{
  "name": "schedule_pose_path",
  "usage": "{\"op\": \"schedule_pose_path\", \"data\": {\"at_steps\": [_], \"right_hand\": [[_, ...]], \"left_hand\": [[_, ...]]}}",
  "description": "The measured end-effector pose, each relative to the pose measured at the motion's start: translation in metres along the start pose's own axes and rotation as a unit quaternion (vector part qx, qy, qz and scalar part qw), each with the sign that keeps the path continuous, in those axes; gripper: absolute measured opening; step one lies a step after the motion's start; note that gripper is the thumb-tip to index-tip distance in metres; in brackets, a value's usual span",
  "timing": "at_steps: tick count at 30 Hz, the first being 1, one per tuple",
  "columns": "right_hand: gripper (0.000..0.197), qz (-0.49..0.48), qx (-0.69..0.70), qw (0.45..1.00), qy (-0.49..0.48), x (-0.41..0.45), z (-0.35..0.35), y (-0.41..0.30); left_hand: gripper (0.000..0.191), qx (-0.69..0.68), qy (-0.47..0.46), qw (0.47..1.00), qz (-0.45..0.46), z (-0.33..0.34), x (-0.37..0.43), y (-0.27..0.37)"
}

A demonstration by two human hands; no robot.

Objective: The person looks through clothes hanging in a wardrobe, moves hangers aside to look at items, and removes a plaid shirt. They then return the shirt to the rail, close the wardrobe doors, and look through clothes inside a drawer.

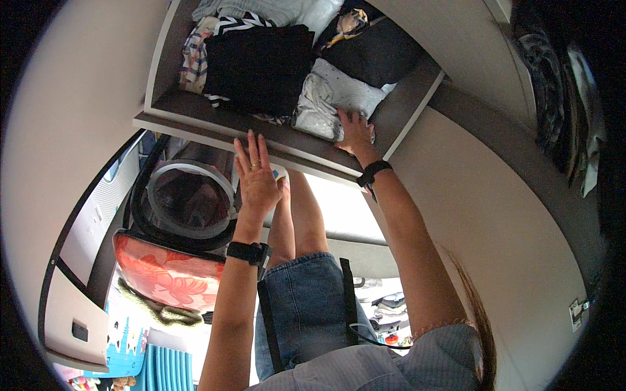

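Note:
An open drawer (430,100) holds stacks of folded clothes. My left hand (257,178) lies with spread fingers at the drawer's front edge, holding nothing. Inside the drawer's front right part, my right hand (356,134) rests on the near end of a folded light grey dotted garment (349,90); whether its fingers grip the cloth is unclear. Left of that garment lies a black folded garment (259,66), over black-and-white striped cloth (244,20) and beside a plaid garment (195,63). Dark cloth (374,56) fills the back right.
Below the drawer, to the left, are a round transparent lid or door with a pale rim (190,198) and a red patterned item (168,273). Dark garments hang (543,93) at the far right. Folded clothes (389,310) lie low behind my legs. A cabinet panel (489,195) stands at right.

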State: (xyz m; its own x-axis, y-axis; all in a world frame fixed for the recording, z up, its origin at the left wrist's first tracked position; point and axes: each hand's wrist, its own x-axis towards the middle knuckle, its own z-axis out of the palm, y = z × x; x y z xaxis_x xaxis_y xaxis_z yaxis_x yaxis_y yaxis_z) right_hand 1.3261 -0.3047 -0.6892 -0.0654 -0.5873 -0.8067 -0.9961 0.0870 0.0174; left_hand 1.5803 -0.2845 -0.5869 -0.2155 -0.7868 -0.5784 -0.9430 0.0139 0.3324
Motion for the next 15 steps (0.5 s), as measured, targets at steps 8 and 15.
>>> {"op": "schedule_pose_path", "data": {"at_steps": [8, 15], "right_hand": [[0.081, -0.046, -0.009, 0.998, 0.036, 0.021, 0.027, 0.028], [0.029, -0.019, 0.236, 0.971, 0.039, 0.034, -0.039, 0.044]], "left_hand": [[0.099, -0.002, -0.005, 1.0, 0.008, 0.0, 0.001, 0.001], [0.107, -0.005, -0.018, 1.0, -0.008, -0.005, -0.001, 0.001]]}}
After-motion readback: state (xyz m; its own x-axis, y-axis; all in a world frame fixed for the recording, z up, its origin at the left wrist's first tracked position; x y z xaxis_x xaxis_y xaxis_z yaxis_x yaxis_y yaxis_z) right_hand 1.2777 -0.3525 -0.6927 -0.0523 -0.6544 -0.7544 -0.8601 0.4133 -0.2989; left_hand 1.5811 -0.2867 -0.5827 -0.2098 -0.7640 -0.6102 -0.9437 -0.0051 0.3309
